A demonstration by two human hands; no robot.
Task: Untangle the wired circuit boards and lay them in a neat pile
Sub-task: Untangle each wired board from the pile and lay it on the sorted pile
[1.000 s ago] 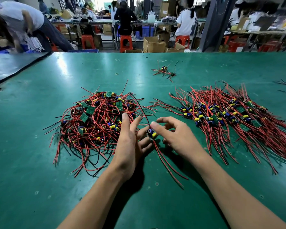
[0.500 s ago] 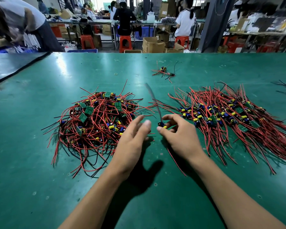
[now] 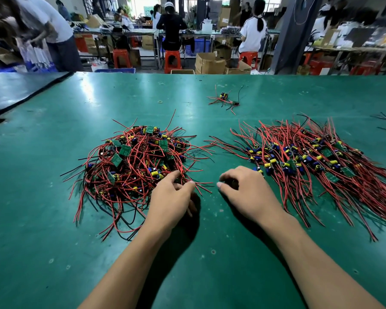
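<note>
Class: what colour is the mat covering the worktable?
The mat is green; head view shows it best.

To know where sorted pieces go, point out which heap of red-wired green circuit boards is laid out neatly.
The right-hand heap: its wires lie roughly parallel, fanned one way. The left heap is a round tangle; the far small cluster is loose.

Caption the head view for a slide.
Left hand at the tangled heap of wired boards, right hand beside the laid-out pile, on a green table.
</note>
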